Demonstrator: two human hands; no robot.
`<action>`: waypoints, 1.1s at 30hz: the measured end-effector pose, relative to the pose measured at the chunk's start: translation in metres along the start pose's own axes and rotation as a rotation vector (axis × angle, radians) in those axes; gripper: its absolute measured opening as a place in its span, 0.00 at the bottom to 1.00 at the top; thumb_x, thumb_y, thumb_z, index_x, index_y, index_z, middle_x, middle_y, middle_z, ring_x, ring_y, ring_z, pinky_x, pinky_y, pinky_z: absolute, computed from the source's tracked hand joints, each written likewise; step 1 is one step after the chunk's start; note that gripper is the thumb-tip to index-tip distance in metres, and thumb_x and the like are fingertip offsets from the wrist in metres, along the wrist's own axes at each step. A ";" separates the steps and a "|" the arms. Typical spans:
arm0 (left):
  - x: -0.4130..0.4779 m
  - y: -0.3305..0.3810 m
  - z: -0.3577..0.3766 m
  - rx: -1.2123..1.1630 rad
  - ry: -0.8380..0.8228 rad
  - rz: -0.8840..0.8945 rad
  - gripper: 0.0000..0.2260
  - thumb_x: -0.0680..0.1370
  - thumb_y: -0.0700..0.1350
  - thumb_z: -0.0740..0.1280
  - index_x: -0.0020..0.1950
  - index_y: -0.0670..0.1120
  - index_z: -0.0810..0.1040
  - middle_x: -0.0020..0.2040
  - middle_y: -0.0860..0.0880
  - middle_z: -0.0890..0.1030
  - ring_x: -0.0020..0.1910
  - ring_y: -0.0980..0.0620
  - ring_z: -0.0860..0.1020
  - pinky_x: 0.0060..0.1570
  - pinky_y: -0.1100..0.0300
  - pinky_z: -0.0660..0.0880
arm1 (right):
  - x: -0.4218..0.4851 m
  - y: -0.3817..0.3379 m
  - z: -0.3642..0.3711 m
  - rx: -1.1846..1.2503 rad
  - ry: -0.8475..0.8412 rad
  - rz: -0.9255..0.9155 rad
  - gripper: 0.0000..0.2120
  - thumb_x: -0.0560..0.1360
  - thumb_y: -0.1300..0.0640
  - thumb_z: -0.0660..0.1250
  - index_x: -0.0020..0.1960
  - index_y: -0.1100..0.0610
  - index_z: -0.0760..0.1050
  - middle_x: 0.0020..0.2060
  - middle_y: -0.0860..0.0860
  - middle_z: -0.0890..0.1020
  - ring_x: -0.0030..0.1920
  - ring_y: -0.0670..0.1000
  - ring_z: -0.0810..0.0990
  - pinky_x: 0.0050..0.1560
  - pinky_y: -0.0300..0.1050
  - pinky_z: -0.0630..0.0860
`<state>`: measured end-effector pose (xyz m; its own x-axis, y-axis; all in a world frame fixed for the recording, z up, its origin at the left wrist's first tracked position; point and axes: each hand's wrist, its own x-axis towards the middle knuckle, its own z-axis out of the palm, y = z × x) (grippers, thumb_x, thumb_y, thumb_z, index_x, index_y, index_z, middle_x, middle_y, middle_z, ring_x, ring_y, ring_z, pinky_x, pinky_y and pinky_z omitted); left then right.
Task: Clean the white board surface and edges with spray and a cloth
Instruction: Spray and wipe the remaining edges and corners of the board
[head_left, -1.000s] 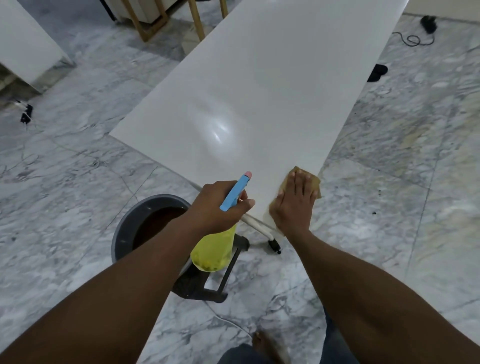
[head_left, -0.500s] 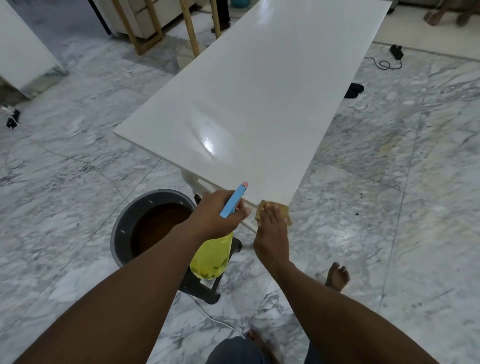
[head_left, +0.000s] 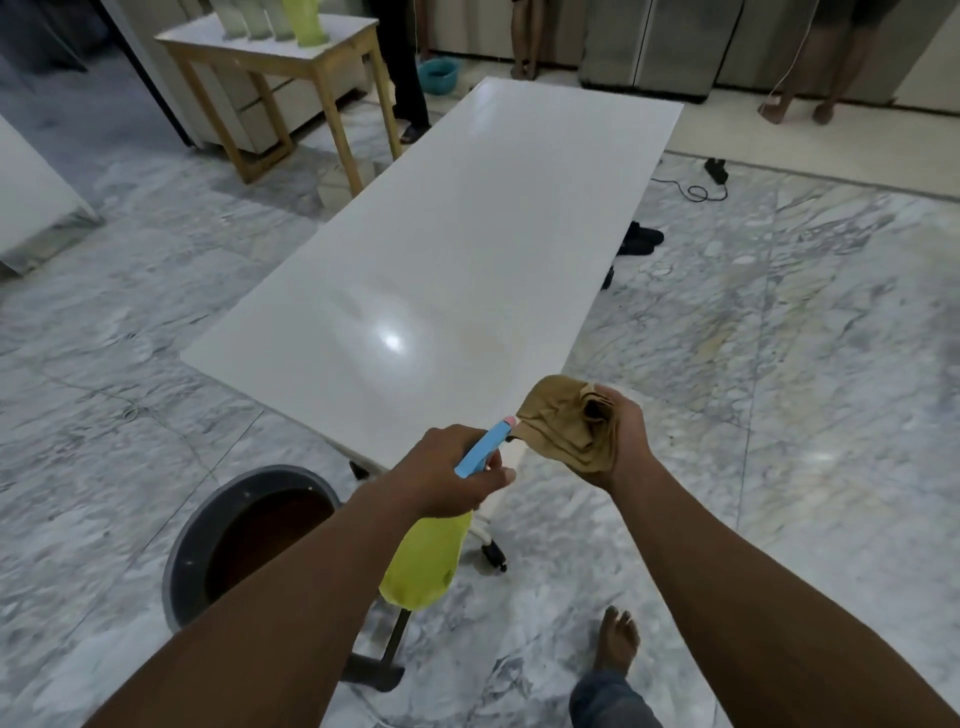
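Gloss covers the white board (head_left: 457, 270), a long rectangular slab that runs from the middle of the view toward 1 o'clock. Its surface is pale and smooth, with one bright spot of reflected light near the close end and a faint yellowish smear at 3 o'clock from that spot. The edges look thin and straight.

At the board's near right corner the right hand (head_left: 623, 441) holds a crumpled tan cloth (head_left: 561, 421), fingers (head_left: 610, 400) curled round the bunched fabric. At 9 o'clock from it the left hand (head_left: 441, 473) grips a spray bottle (head_left: 426, 561), fingers wrapped on the blue trigger head. The pink tip sits just beside the cloth and the yellow body hangs below.

A grey bucket (head_left: 176, 561) of brown water stands on the marble floor (head_left: 779, 364) at 7 o'clock from the board's near end. A bare foot (head_left: 615, 644) shows at 5 o'clock.
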<state>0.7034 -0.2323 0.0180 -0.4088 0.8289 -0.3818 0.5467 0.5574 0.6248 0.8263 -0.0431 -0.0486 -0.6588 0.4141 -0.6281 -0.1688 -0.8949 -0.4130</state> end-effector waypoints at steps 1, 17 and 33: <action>0.014 0.016 -0.001 0.001 -0.019 0.006 0.12 0.79 0.55 0.73 0.45 0.47 0.80 0.41 0.48 0.85 0.41 0.47 0.88 0.41 0.58 0.81 | 0.001 -0.021 -0.001 0.022 -0.030 0.001 0.33 0.68 0.51 0.67 0.70 0.63 0.73 0.67 0.65 0.76 0.66 0.67 0.75 0.56 0.72 0.75; 0.272 0.252 -0.016 0.226 -0.089 0.101 0.15 0.79 0.52 0.70 0.38 0.47 0.71 0.41 0.40 0.83 0.44 0.38 0.86 0.46 0.44 0.82 | 0.063 -0.336 -0.013 -0.086 -0.076 -0.069 0.24 0.78 0.45 0.58 0.57 0.61 0.83 0.56 0.62 0.83 0.51 0.62 0.83 0.52 0.58 0.81; 0.573 0.323 -0.095 0.195 -0.107 0.194 0.13 0.80 0.57 0.71 0.46 0.49 0.78 0.40 0.51 0.81 0.37 0.54 0.81 0.37 0.61 0.74 | 0.251 -0.549 0.000 -0.261 0.162 -0.128 0.22 0.79 0.44 0.61 0.55 0.61 0.82 0.49 0.60 0.84 0.47 0.59 0.82 0.51 0.52 0.79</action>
<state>0.5764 0.4180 0.0655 -0.2094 0.9152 -0.3443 0.7412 0.3782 0.5546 0.7536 0.5526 0.0201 -0.5161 0.5602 -0.6479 -0.0354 -0.7697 -0.6374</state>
